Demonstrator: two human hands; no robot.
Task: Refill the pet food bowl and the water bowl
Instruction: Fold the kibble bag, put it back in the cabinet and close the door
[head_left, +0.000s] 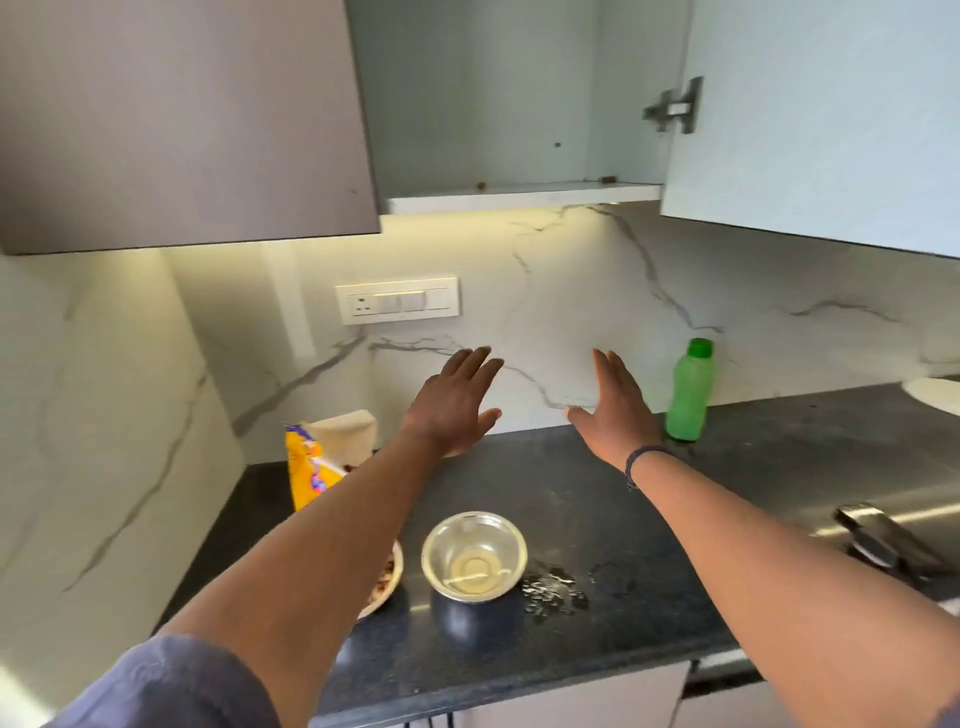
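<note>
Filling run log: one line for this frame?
left hand open, empty | right hand open, empty | steel bowl holds water | spill beside it

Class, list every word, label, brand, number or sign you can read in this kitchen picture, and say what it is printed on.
None can be read.
Yellow food bag: blue and red print, too blurred to read.
Green bottle: no label shows.
Switch plate: no lettering visible.
Steel bowl: no markings visible.
</note>
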